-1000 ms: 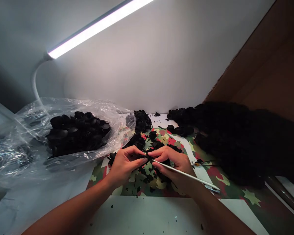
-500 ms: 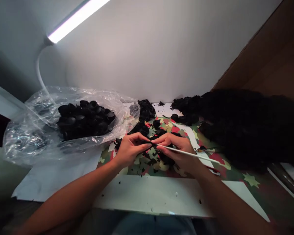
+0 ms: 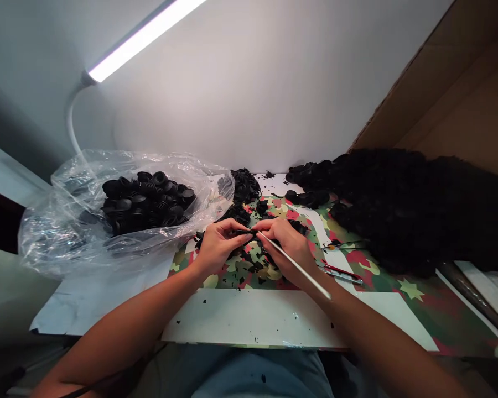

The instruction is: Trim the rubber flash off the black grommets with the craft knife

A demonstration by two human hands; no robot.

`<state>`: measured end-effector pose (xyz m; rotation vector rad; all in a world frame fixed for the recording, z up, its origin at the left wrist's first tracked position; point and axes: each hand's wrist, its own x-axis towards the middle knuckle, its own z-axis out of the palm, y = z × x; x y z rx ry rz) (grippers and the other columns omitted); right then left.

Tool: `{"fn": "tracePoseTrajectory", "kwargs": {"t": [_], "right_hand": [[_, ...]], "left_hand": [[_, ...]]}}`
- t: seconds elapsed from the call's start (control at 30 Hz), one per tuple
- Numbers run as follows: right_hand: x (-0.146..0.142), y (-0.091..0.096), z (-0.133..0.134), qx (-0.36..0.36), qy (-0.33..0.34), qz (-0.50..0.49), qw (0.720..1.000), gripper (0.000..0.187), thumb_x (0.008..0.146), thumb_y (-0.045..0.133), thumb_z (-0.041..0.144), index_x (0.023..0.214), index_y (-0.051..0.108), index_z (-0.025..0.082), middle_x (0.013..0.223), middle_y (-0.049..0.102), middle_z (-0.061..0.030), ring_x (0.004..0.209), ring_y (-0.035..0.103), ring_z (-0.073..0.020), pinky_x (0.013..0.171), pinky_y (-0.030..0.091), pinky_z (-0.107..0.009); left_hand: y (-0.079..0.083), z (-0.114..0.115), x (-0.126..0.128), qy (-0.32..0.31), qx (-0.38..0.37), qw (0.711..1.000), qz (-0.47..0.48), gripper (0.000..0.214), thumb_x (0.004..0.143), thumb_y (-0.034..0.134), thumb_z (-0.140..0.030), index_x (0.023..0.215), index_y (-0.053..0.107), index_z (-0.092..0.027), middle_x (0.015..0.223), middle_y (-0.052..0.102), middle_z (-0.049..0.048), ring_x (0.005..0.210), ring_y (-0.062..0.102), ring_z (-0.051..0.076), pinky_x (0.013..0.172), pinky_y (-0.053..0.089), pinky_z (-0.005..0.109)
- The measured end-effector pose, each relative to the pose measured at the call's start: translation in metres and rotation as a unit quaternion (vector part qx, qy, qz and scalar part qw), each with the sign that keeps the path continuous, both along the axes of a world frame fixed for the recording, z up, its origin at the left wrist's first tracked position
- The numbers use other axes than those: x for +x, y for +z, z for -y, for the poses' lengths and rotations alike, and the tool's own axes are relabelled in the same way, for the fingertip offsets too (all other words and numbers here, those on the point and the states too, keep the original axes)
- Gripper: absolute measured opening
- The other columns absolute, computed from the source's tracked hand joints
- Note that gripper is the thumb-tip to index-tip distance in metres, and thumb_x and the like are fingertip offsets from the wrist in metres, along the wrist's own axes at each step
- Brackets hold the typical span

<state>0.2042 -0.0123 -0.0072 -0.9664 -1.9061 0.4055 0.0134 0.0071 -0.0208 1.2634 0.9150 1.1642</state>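
Close two-handed work over a camouflage-patterned sheet [image 3: 410,288], between a black heap [image 3: 419,210] and a clear plastic bag [image 3: 58,240] of ribbed black parts [image 3: 149,202]
The left hand [image 3: 216,243] narrows in a pinch and the right hand [image 3: 290,240] grips a slim white rod [image 3: 305,275]; both meet at a small black piece [image 3: 253,232] held above the sheet. The step looks like working the piece with the rod; the next move seems to call for a steady left pinch.

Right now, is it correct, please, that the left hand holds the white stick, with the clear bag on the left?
Not quite: the head view shows the right hand holding the white stick; the clear bag is indeed on the left.
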Motion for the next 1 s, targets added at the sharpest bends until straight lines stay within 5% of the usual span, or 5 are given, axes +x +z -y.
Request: {"fn": "tracePoseTrajectory", "kwargs": {"t": [0.1,0.3,0.83,1.0], "right_hand": [[0.004,0.002,-0.003,0.001,-0.029,0.001,1.0,0.018,0.098,0.055,0.025,0.081,0.058,0.023,0.102,0.073,-0.0078,0.094,0.067,-0.0229,0.09,0.051,-0.041],[0.016,0.013,0.003,-0.106,0.073,-0.068,0.989,0.019,0.093,0.065,0.024,0.076,0.059,0.021,0.108,0.075,-0.0058,0.096,0.07,-0.0204,0.084,0.054,-0.034],[0.014,0.014,0.003,-0.072,0.095,0.003,0.993,0.014,0.096,0.061,0.027,0.082,0.065,0.023,0.103,0.076,-0.0066,0.095,0.069,-0.0233,0.084,0.055,-0.04],[0.004,0.005,0.003,0.017,0.054,0.039,0.998,0.02,0.099,0.054,0.023,0.08,0.058,0.024,0.101,0.075,-0.0063,0.092,0.067,-0.0223,0.086,0.052,-0.041]], "left_hand": [[0.004,0.003,-0.001,-0.002,0.018,1.0,-0.006,0.027,0.07,0.088,-0.033,0.082,0.074,-0.013,0.074,0.07,0.0032,0.063,0.062,0.013,0.058,0.049,0.022],[0.012,0.008,-0.002,-0.022,0.035,0.999,-0.015,0.022,0.073,0.085,-0.029,0.08,0.073,-0.012,0.072,0.069,0.0031,0.063,0.062,0.013,0.059,0.05,0.022],[0.007,0.008,-0.003,-0.031,0.01,0.998,-0.05,0.021,0.074,0.083,-0.031,0.079,0.073,-0.013,0.072,0.069,0.0035,0.062,0.06,0.013,0.057,0.046,0.021],[0.003,0.005,-0.003,-0.031,0.012,0.998,-0.059,0.023,0.074,0.083,-0.032,0.08,0.072,-0.012,0.073,0.07,0.0045,0.064,0.062,0.014,0.059,0.049,0.022]]}}
